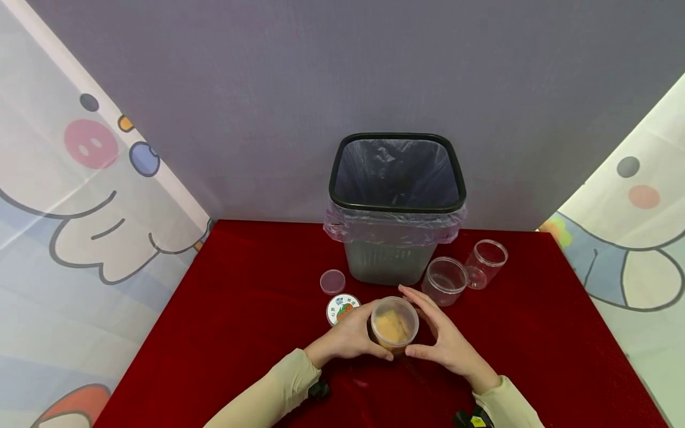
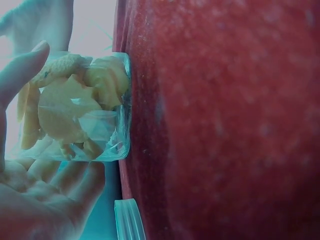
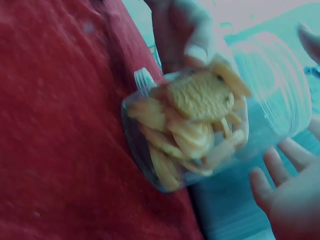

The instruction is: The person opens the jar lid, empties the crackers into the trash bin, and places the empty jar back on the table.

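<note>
A clear plastic jar (image 1: 395,321) with pale yellow cookies (image 3: 192,120) inside stands upright on the red cloth. My left hand (image 1: 350,333) holds its side, thumb in front and fingers behind; the left thumb (image 3: 196,54) touches the wall in the right wrist view. Around the other side, my right hand (image 1: 446,339) is spread, thumb and fingers apart. Its fingers (image 3: 280,172) hover beside the threaded neck in the right wrist view, with a gap to the plastic. A round lid (image 1: 342,308) with a printed label lies beside the left hand, partly covered by it.
Behind the jar stands a bin (image 1: 387,261) with a black rim and a thin plastic liner. Two clear jars, one upright (image 1: 444,282) and one tipped over (image 1: 484,264), are to its right. A clear lid (image 1: 332,282) lies left of the bin.
</note>
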### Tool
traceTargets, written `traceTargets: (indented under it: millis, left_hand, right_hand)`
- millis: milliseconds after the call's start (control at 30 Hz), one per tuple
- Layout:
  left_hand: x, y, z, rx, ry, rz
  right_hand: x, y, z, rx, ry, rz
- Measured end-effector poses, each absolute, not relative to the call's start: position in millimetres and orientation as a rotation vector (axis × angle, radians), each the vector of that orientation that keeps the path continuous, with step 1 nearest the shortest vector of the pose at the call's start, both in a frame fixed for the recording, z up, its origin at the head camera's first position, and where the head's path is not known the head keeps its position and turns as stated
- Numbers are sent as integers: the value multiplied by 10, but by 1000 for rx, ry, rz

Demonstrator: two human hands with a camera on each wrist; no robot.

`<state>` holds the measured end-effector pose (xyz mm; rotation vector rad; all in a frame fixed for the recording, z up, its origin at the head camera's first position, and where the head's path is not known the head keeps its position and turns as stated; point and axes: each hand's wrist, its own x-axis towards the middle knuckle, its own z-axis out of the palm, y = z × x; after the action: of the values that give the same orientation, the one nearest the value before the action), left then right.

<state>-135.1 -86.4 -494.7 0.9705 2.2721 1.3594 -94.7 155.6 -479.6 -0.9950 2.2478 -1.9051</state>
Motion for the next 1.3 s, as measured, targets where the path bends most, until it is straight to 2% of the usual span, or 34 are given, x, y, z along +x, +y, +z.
traceTargets:
  millis: [333,667,1100,1300]
  left_hand:
    - [-1362,-853,-4952,1001,2260,1360]
    - [-1369,-857,-4961,1003,2265,1355]
    - [-1359,-852,-4940,1008,2261,1356]
    - [-1358,-852,-4944,1022,2257,1351]
  right_hand:
    - [-723,1302,-4801,-877,2536,-1931]
    - [-681,1091,-4865,-728,2786,-1925]
    - [-778,1193,-4755,-880,2738,-1858]
    - [-874,1289,-4728,-1084,2615,-1855]
